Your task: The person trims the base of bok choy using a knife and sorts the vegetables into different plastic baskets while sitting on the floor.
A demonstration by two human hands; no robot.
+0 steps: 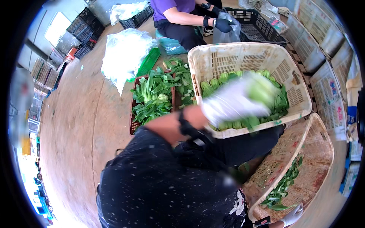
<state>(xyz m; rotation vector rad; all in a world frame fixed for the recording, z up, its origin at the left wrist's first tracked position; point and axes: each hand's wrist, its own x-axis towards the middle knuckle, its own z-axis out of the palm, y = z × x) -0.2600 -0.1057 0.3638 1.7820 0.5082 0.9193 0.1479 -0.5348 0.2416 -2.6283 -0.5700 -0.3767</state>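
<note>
My left hand, in a white glove and smeared by motion, is over a tall off-white plastic crate. It is closed on a pale green head of bok choy, also blurred. Rows of bok choy lie inside this crate, stem ends up along the far side. Far down at the lower right, my right hand, white-gloved too, is at the near rim of a second, tilted off-white crate. Its partly visible fingers look stretched out, with nothing seen in them. Loose green leaves lie in that second crate.
Left of the full crate, a low brown crate holds leafy bok choy, with more greens beside it. Plastic sheeting covers a green crate. Ahead, a person wearing black gloves handles a clear bag beside a black crate.
</note>
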